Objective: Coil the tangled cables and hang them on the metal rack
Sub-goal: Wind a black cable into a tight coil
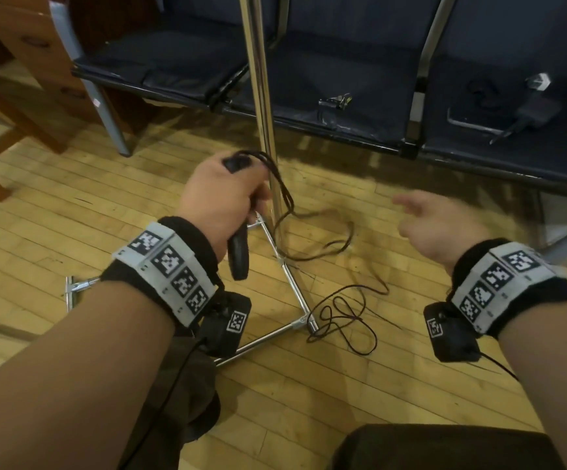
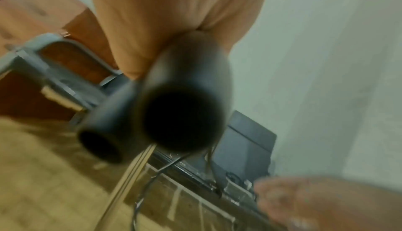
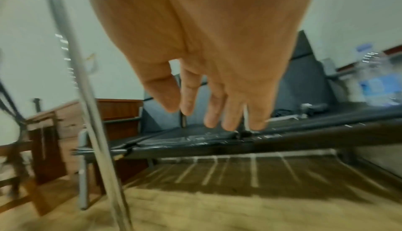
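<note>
My left hand (image 1: 238, 195) grips two black cylindrical handles (image 1: 238, 252) joined to a thin black cable (image 1: 285, 195). The left wrist view shows both handle ends (image 2: 185, 107) close up and blurred. From the hand the cable drops past the chrome pole of the metal rack (image 1: 261, 96) and lies in a loose tangle (image 1: 339, 317) on the wooden floor, over the rack's base bars (image 1: 288, 276). My right hand (image 1: 421, 212) hovers to the right of the pole, above the cable. Its fingers (image 3: 213, 111) are straight and spread, holding nothing.
A row of dark padded seats (image 1: 343, 79) stands behind the rack, with a black adapter (image 1: 533, 110) and a small metal clip (image 1: 336, 101) on them. A wooden desk (image 1: 21, 62) is at the far left. A water bottle (image 3: 378, 83) sits at the right. My knee (image 1: 444, 449) is below.
</note>
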`<state>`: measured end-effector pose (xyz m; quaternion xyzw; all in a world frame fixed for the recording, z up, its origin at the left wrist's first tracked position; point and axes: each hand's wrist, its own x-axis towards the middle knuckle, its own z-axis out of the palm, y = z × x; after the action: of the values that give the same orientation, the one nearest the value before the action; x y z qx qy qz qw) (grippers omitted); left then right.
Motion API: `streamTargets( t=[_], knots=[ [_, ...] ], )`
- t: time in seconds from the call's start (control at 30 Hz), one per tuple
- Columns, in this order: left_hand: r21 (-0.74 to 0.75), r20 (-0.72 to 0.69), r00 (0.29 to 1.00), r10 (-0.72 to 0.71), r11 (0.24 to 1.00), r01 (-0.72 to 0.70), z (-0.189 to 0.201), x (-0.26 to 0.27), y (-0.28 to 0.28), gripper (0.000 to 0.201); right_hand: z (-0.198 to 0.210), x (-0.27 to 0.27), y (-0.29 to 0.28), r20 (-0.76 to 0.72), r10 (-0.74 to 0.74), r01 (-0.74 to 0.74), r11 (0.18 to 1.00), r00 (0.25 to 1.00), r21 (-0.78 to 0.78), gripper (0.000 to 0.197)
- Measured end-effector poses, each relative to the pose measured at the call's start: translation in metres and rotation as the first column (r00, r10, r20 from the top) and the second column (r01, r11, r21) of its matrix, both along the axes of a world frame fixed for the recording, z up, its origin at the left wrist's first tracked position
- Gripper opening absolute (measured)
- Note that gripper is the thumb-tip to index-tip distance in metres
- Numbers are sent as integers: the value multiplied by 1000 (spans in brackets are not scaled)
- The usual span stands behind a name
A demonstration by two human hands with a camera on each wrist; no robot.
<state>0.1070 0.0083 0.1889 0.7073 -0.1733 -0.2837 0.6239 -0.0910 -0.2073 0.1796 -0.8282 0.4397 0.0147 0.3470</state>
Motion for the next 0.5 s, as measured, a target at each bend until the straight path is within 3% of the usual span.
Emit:
streamTargets(
  t=[0.07,0.17,0.27,0.37,0.5],
  knots=[
    [157,191,953,-235,966,207,0,-14,-3,8,11,11,20,194,149,-174,978,970,117,67],
    [240,283,856,-432,896,373,0,-31,-10,5,17,24,49,400,140,-313,858,906,408,70],
    [225,313,852,-420,904,363,0,-34,-13,7,15,31,66,448,206,-416,795,870,442,44],
    [187,342,860,-380,924,334,0,-33,-13,12,13,32,72,453,222,-423,809,863,409,22],
    [81,373,917,-138,990,116,3,-26,-15,10,21,34,76,481,206,-434,792,852,429,24]
  ],
)
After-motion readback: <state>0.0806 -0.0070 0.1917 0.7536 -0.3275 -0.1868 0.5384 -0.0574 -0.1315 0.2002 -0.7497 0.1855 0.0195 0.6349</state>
